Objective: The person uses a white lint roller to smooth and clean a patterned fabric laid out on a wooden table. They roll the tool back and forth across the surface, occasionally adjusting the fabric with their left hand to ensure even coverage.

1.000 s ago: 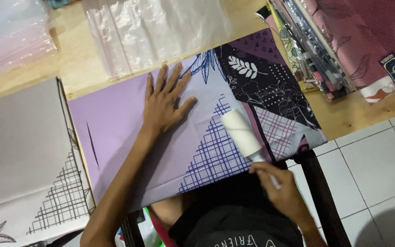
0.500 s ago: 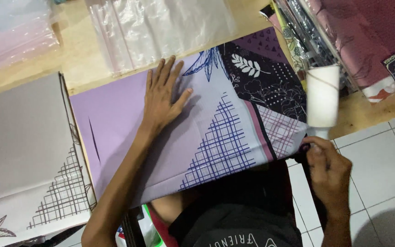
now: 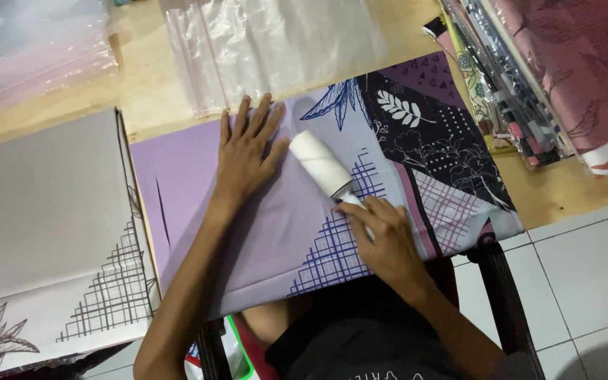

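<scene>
- Our right hand (image 3: pixel 387 238) has its fingers curled tight around the handle of a white cylindrical lint roller (image 3: pixel 321 167), whose roll lies on the cloth, angled up and to the left.
- Our left hand (image 3: pixel 245 151) lies flat with fingers spread apart, pressing the cloth just beside the roller's tip.
- Under both hands we see a folded lilac fabric with a blue grid, leaf prints and a dark purple patterned corner (image 3: pixel 276 232), spread on the wooden table (image 3: pixel 142 91) and overhanging its near edge.
- Clear plastic bags (image 3: pixel 276 42) lie beyond the fabric; a folded grey fabric (image 3: pixel 43 204) lies to its left; packaged fabrics (image 3: pixel 529 84) are stacked at the right.
</scene>
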